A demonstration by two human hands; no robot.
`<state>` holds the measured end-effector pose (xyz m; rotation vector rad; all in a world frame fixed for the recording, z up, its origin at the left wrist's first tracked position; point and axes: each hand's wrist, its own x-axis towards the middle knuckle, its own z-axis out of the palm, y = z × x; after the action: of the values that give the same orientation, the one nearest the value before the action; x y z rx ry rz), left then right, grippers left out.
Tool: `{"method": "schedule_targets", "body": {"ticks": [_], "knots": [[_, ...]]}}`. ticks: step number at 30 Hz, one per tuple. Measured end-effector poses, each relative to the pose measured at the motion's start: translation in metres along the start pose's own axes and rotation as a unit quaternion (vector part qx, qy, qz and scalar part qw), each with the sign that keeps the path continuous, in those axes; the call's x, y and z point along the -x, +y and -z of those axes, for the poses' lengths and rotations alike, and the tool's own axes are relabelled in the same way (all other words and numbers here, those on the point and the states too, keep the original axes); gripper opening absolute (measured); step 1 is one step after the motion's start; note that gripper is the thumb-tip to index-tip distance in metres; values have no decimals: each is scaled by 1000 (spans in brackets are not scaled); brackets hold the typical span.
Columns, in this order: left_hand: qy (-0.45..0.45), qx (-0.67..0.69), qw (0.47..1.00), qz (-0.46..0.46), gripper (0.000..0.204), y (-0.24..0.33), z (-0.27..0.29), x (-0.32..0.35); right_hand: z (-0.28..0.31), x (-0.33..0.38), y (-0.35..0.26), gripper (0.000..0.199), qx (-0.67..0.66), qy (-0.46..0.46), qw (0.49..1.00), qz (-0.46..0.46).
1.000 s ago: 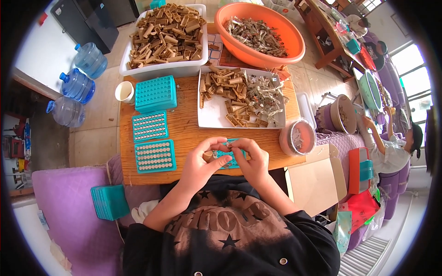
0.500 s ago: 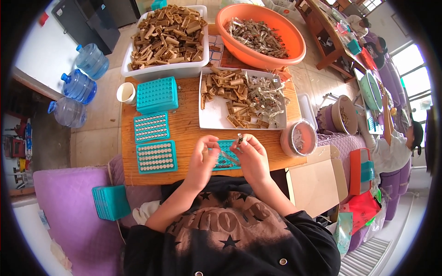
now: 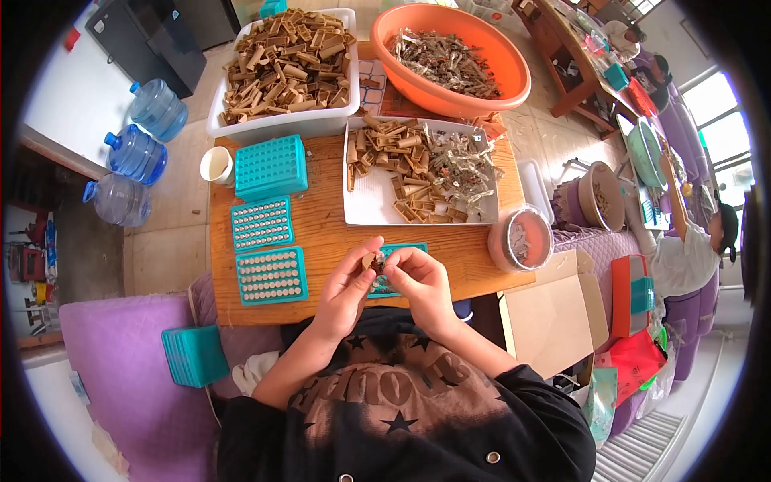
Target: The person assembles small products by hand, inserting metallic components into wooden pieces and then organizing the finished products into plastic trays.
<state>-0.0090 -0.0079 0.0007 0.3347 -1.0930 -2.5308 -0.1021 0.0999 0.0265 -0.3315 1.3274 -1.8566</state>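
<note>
My left hand (image 3: 340,296) pinches a small brown curved shell piece (image 3: 369,261) between thumb and fingers. Against it, the closed fingertips of my right hand (image 3: 421,286) hold a small dark part (image 3: 380,263), too small to make out fully. Both hands meet above a teal tray (image 3: 382,288) at the table's front edge, which they partly cover. Just beyond lies a white box lid (image 3: 368,210) with brown shell pieces (image 3: 405,153) on its left and clear-wrapped small parts (image 3: 466,173) on its right.
Teal racks of small round parts (image 3: 272,275) stand left, beside a paper cup (image 3: 217,165). At the back are a white bin of brown shells (image 3: 213,120) and an orange basin (image 3: 514,76). A round tub (image 3: 502,249) stands right; another person (image 3: 683,265) sits far right.
The hands have come together. A brown shell piece now shows in my left fingers, and my right hand has moved left, bringing its small part against the shell.
</note>
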Motion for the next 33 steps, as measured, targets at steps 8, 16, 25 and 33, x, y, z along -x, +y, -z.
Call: {"method": "schedule_targets", "body": {"ticks": [8, 16, 25, 33], "knots": [[-1, -7, 1000, -23, 38, 3, 16, -1, 4, 1, -2, 9, 77, -66, 995, 2], [-12, -268, 960, -82, 38, 14, 16, -1, 9, -2, -5, 5, 22, -102, 993, -58], [-102, -136, 983, -72, 38, 17, 6, 10, 8, -7, -7, 40, -80, -247, 964, -58], [50, -66, 995, -62, 31, 13, 5, 6, -1, 11, -23, 53, 266, -120, 956, 20]]}}
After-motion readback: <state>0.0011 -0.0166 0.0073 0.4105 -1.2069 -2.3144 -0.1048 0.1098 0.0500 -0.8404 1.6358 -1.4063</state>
